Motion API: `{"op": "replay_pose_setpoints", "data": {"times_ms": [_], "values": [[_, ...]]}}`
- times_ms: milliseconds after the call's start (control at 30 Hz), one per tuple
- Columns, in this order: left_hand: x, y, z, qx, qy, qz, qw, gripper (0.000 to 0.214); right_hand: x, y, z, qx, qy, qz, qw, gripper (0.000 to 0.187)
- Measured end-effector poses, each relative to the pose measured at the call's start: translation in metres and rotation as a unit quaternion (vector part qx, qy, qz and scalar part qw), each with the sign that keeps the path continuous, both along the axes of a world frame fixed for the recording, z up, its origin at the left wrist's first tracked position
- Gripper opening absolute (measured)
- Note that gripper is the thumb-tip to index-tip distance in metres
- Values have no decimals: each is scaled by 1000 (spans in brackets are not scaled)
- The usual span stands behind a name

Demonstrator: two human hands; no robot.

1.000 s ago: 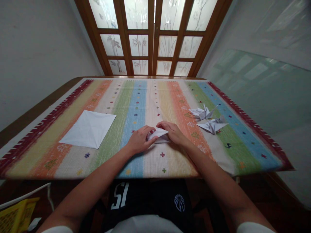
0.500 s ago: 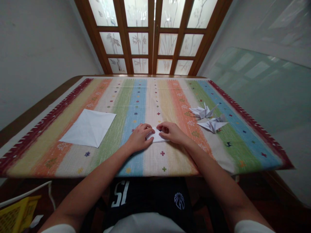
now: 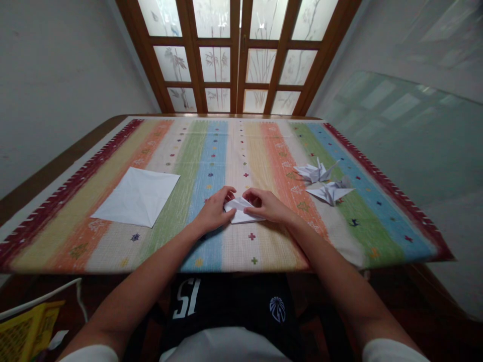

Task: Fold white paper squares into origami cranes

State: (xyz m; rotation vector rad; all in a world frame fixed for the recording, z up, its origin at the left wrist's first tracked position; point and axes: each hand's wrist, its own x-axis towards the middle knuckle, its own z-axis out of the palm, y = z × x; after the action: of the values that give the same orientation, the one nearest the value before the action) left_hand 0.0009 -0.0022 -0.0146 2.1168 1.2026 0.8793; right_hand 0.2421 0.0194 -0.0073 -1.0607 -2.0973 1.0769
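Note:
A small folded piece of white paper (image 3: 243, 216) lies on the striped tablecloth in front of me, with a flap partly raised at its far side. My left hand (image 3: 216, 211) grips its left edge, thumb on top and fingers curled behind. On the other side, my right hand (image 3: 267, 206) pinches the paper's right part between thumb and fingers. The fingertips behind the paper are partly hidden. To the left rests a larger creased white sheet (image 3: 138, 197). Two folded paper cranes, one behind (image 3: 315, 172) and one nearer (image 3: 330, 193), sit off to the right.
The striped tablecloth (image 3: 204, 146) covers the table, whose near edge runs just above my lap. Below on the left are a yellow plastic crate (image 3: 28, 329) and a white cable (image 3: 41, 297). A wooden door with glass panes (image 3: 237, 60) stands beyond the table.
The far part of the folded paper has been lifted and spread, so more of it shows. Both hands stay at its sides, with the left thumb shifted slightly. The larger sheet and cranes stay put.

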Motion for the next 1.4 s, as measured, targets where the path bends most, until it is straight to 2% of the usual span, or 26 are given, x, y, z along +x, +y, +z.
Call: {"op": "replay_pose_setpoints", "data": {"times_ms": [133, 267, 367, 467, 633, 733, 933, 1067, 1200, 1333, 1400], "values": [[-2, 3, -1, -46, -74, 16, 996, 46, -1, 1, -1, -28, 49, -28, 998, 24], [-3, 4, 0, -119, -163, -21, 979, 45, -1, 4, -2, -29, 59, -37, 997, 30], [-2, 4, 3, -117, -189, -37, 974, 43, 0, 5, 0, -34, 56, -24, 998, 27], [-3, 4, 5, -84, -150, -31, 985, 40, 0, 5, 2, -40, 76, -26, 996, 25], [-5, 3, 7, -47, -41, -25, 998, 19, -1, 1, 7, -3, 120, -48, 992, 27], [-5, 1, 8, -43, -47, -27, 998, 19, 0, -2, 12, 47, 120, -26, 991, 28], [-5, 0, 11, 9, -133, 30, 991, 18, 3, -3, 15, 112, 113, 7, 987, 30], [-8, 1, 15, 42, -143, 23, 989, 20, 5, -2, 14, 150, 102, 17, 983, 20], [-8, 4, 14, 32, -94, -6, 995, 27, 5, -2, 12, 176, 54, 54, 981, 6], [-6, 6, 7, 11, -15, -19, 1000, 14, 2, -2, 7, 147, -11, 55, 988, 28], [-6, 8, 3, 23, 20, -29, 999, 13, 2, -2, 4, 137, -26, 37, 990, 29]]}}
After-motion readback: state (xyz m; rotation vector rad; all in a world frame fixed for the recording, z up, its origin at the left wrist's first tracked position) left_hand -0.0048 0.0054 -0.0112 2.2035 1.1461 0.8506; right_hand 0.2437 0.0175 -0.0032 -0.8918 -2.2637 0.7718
